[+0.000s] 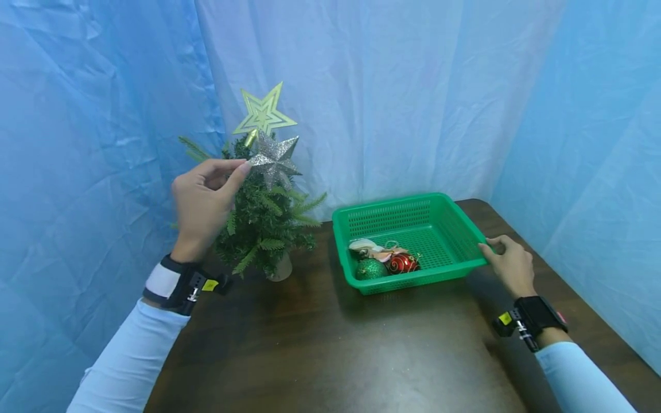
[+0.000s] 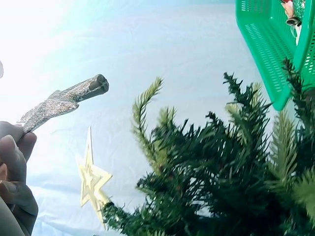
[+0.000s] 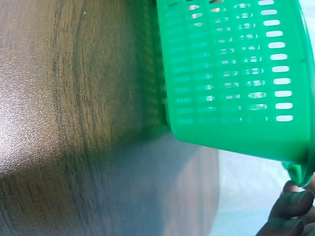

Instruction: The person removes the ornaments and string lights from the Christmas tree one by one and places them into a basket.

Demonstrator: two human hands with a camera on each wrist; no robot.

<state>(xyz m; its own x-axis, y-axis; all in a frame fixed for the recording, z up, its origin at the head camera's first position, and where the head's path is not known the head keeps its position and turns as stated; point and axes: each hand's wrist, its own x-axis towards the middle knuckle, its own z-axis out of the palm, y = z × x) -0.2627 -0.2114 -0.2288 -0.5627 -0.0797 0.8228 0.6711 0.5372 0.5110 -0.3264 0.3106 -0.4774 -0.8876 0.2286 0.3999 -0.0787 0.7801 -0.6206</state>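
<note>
My left hand point(image 1: 203, 198) pinches one point of a silver glitter star point(image 1: 275, 158), holding it up in front of the small Christmas tree point(image 1: 258, 229). In the left wrist view the silver star point(image 2: 61, 104) appears edge-on, with a short tube sticking out of it. A flat gold star point(image 1: 264, 112) stands at the treetop, just behind the silver one. My right hand point(image 1: 511, 264) grips the right rim of the green basket point(image 1: 413, 281) between thumb and fingers; in the right wrist view its fingers point(image 3: 291, 204) are dark at the basket's corner.
Inside the basket's left part lie a green glitter ball point(image 1: 370, 269), a red ball with gold swirls point(image 1: 403, 264) and some pale and brownish ornaments point(image 1: 379, 250). A dark wooden table point(image 1: 330, 355) carries tree and basket. Blue-white curtains point(image 1: 392, 97) hang behind and on both sides.
</note>
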